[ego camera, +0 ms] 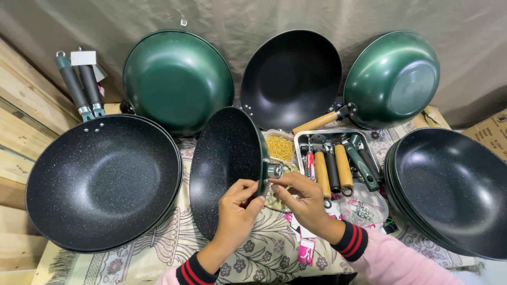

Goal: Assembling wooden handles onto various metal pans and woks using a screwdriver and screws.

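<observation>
- The left hand point(236, 210) grips the rim of a black speckled wok point(227, 163), fingers curled shut on its edge, holding the pan tilted up on its side so the inside faces left.
- The right hand point(302, 196) is pinched shut on a small silver metal fitting point(274, 170) set against the outer side of the same wok rim; thumb and fingertips meet the left hand just beside it.
- That wok stands at the middle of the tabletop point(158, 248), which is covered by a floral cloth, right in front of the person.
- To the left lies a large black speckled wok point(103, 182), flat and open side up, with two dark grey handles point(82, 84) at its far edge.
- Against the back wall lean a green wok point(177, 79), a black wok point(290, 76) and a second green wok with a wooden handle point(391, 79).
- On the right sits a stack of black woks point(449, 190).
- Behind the hands a metal tray point(303, 138) holds loose handles in wood, black and green; beside it is a small container of yellow bits point(280, 148).
- A clear bag of small metal parts point(363, 208) lies near the right wrist.
- Both sleeves are pink with black and red striped cuffs.
</observation>
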